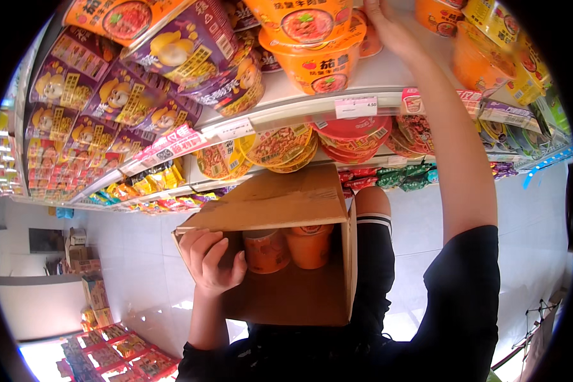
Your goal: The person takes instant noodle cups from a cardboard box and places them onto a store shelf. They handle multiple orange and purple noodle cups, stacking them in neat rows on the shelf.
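Observation:
My left hand (210,260) grips the left edge of an open cardboard box (277,200), its fingers over the rim. The box rests in front of my body with its opening towards me. Inside stand an orange instant noodle bucket (310,250) and a second orange bucket (266,253) beside it. My right hand (384,26) reaches up over the shelf, its fingertips cut off by the top of the view. Just left of it are stacked orange noodle buckets (315,67) and, further back, another orange bucket (370,40). Whether the right hand touches one is hidden.
Purple noodle buckets (119,90) fill the shelf's left part. Orange and yellow buckets (482,62) stand to the right. The shelf's front edge carries a price tag (355,107). Below lie bowl noodles (279,145) and bagged snacks (406,176). Cartons (95,291) stand at far left.

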Tool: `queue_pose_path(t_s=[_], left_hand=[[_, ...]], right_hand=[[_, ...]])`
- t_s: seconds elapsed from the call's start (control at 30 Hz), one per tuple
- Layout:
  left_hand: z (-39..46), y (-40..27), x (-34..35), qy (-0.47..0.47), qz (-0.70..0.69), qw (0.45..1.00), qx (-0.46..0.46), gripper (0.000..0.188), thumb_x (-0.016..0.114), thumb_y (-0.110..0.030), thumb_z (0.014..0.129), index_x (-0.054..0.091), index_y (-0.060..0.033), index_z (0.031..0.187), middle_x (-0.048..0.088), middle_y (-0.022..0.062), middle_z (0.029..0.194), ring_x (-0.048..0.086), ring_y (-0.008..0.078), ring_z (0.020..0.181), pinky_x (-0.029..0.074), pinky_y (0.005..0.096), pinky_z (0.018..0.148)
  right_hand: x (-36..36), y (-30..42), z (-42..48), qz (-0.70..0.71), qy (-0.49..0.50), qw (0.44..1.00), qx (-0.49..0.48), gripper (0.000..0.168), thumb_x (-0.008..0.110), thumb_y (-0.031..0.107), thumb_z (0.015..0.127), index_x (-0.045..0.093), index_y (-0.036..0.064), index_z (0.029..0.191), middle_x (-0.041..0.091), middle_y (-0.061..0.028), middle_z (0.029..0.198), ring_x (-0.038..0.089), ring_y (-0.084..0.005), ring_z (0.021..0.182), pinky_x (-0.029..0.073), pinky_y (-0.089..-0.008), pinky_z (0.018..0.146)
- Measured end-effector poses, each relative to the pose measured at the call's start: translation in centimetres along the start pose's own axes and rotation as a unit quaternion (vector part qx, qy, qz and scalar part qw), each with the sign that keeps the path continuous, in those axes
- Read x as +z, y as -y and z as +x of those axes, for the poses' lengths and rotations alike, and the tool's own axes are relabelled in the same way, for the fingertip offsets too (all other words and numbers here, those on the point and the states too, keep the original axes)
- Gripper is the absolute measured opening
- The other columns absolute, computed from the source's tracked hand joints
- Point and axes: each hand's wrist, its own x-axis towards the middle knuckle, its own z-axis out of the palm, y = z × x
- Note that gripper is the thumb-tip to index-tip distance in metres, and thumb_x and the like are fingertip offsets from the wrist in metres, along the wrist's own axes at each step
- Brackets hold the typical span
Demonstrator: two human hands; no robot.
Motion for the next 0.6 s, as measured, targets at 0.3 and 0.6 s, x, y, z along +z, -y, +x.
queue_pose_path(t_s=[0.3, 0.6], left_hand=[[-0.5, -2.9, 4.4, 0.421, 0.024, 0.884, -0.2, 0.055, 0.079, -0.032, 0.084, 0.061, -0.0094, 0.131, 0.063, 0.0192, 0.13, 0.064, 0.0423, 0.114, 0.055, 0.0519, 0.091], [-6.2, 1.9, 11.8, 0.574, -0.1, 0.769, -0.262, 0.065, 0.083, -0.04, 0.077, 0.062, -0.0176, 0.134, 0.063, 0.0156, 0.135, 0.061, 0.0363, 0.124, 0.052, 0.0479, 0.101]], right_hand=[[-1.1, 0.4, -10.0, -0.23, -0.201, 0.921, -0.24, 0.057, 0.055, 0.046, 0.104, 0.054, 0.006, 0.144, 0.062, -0.0206, 0.137, 0.059, -0.0337, 0.127, 0.042, -0.0428, 0.111], [0.0, -1.8, -11.9, -0.373, -0.255, 0.816, -0.36, 0.016, 0.063, 0.027, 0.093, 0.072, 0.015, 0.089, 0.071, 0.0012, 0.083, 0.067, -0.0229, 0.077, 0.047, -0.0401, 0.083]])
